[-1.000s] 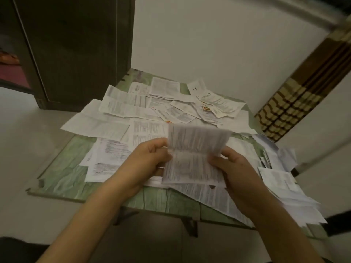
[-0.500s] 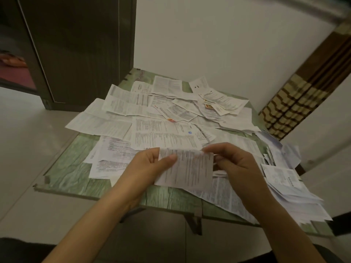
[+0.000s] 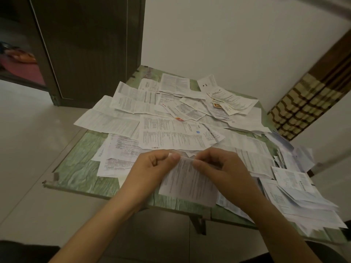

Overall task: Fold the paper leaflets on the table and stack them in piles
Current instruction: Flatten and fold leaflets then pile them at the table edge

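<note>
Leaflet [image 3: 188, 184] is hanging between both hands over the near part of the table [image 3: 76, 168], printed side facing me, tilted a bit to the right. I'm seeing both hands gripping its top edge. The left hand [image 3: 150, 173] is pinching the upper left corner between its thumb and curled forefinger, with the other fingers curling in behind. The right hand [image 3: 226, 173] is pinching the same edge just beside it, its fingertips [image 3: 197, 163] closing on the paper. The two thumbs are sitting almost touching. The top edge is looking doubled over under the thumbs, but blur is stopping me from being sure.

Just beyond the fingertips, loose sheets [image 3: 171, 133] are lying flat and overlapping, covering most of the tabletop. Right of the right hand's fingers, a messy heap [image 3: 303, 202] is spreading toward the near right corner and partly overhanging the edge. Left of the left knuckles, bare green wood-grain surface is showing. Far beyond the left fingers a dark door [image 3: 85, 54] is standing, and straight beyond the fingertips a white wall [image 3: 228, 44]. Far right of the right fingers a brown patterned panel [image 3: 307, 103] is leaning in. Pale floor [image 3: 28, 130] is showing on the left.
</note>
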